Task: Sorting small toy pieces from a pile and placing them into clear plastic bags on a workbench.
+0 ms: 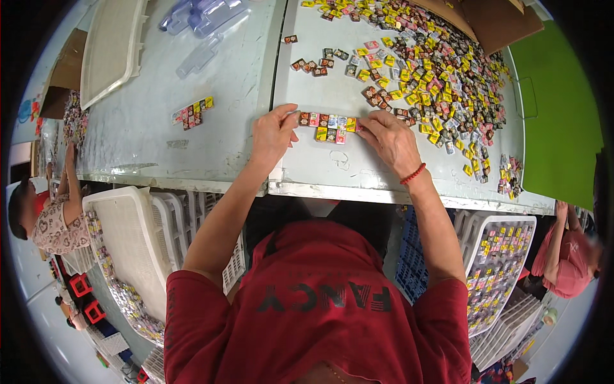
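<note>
Small coloured boxes (329,121) lie side by side in a row near the table's front edge, with a shorter second row against its near side. My left hand (275,136) is at the left end of the row, thumb and index finger closed against the end box. At the right end, my right hand (391,142), with a red bead bracelet on the wrist, pinches the last box, which its fingertips partly hide. Between them the boxes show brown, pink, white, black and yellow faces.
A large heap of loose small boxes (435,83) spreads across the right. Left of the table seam lie a small joined group (192,114) and clear plastic trays (201,22). Crates (505,256) stand below the edge. A person (54,217) works at left, another (566,256) at right.
</note>
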Available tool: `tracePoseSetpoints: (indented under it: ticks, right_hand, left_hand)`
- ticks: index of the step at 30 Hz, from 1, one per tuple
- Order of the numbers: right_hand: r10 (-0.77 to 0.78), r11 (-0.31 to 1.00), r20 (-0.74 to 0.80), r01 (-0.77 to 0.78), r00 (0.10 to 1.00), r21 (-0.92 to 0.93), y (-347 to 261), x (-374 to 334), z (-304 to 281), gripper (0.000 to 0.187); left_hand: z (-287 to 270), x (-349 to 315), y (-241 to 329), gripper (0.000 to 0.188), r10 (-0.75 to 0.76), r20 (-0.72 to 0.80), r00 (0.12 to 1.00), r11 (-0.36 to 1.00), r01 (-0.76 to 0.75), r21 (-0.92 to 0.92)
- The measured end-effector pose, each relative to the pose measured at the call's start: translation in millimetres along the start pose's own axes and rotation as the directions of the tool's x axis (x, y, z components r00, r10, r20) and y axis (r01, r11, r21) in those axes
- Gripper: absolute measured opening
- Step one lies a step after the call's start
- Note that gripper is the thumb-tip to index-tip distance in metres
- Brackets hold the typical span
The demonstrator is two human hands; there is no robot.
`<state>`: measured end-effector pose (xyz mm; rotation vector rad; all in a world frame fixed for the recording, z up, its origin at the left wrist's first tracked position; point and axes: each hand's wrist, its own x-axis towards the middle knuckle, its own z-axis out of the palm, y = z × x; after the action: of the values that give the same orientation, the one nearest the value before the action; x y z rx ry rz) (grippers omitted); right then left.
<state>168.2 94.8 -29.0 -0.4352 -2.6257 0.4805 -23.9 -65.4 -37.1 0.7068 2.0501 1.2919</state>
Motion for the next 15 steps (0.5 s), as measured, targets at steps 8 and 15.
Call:
tracePoseSetpoints:
  ticks: [8, 15]
  right_hand:
    - [-0.077, 0.995, -0.091, 0.070, 0.993, -0.072, -10, -16, 6, 0.019]
    - [0.293, 0.945, -0.155, -0.261, 0.943, 0.196, -24, -20, -3, 0.026]
  left_hand:
    - [2, -1, -3, 0.029, -0.001, -0.006, 1.000, 1.000, 0.001, -0.028]
    - [3, 2, -2, 0.030, 0.003, -0.017, 1.000, 0.999, -0.004, -0.034]
